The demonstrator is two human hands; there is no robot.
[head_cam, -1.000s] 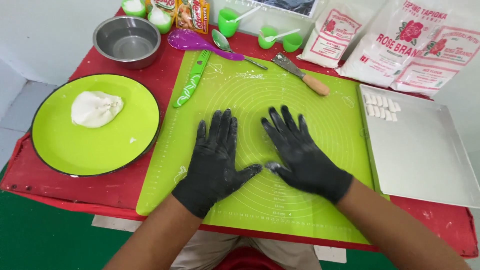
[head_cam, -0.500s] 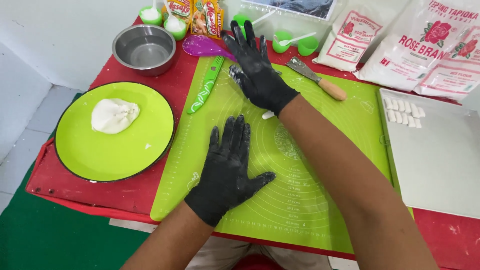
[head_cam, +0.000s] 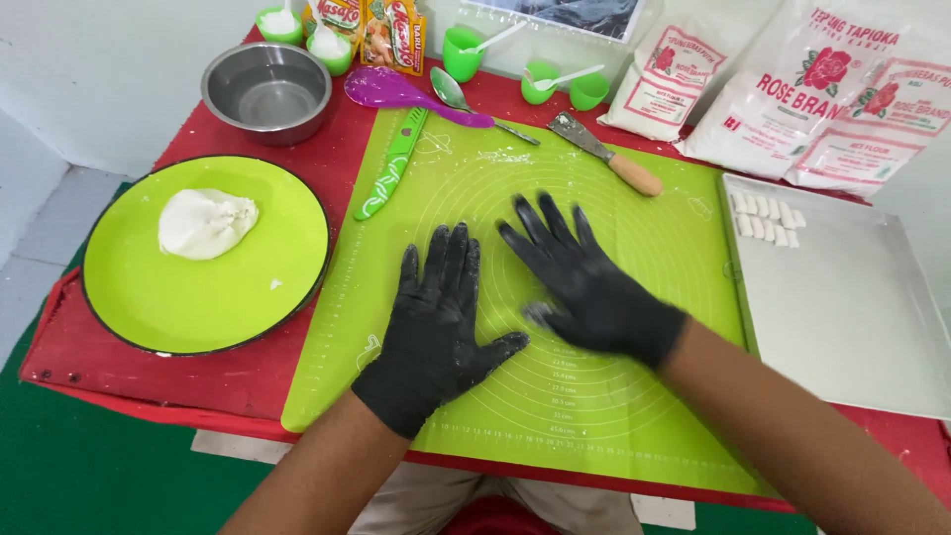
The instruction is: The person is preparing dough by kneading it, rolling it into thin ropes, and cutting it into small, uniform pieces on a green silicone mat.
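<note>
While both gloved hands lie on the green silicone pastry mat, the head view shows the containers ranged around it. Round lime-green plate with dark rim, left of mat: holds one lump of white dough, soft, uneven surface. Steel bowl behind the plate: nothing visible inside. Small green cups along the back edge, some with white spoons; contents cannot be told. Flat metal tray, right of mat: two short rows of small white dough pieces in its far left corner. White flour bags stand behind the tray.

Loose tools at the mat's far edge: green knife, purple spatula, metal spoon, wooden-handled scraper. Table surface red. Mat printed with concentric circles, faint white flour dust near the top.

Left hand: black glove, fingers straight and slightly spread, palm flat on the mat, grasping nothing. Right hand: black glove dusted white, fingers spread, palm down on the mat just beside the left; slightly blurred, nothing seen in its grip.
</note>
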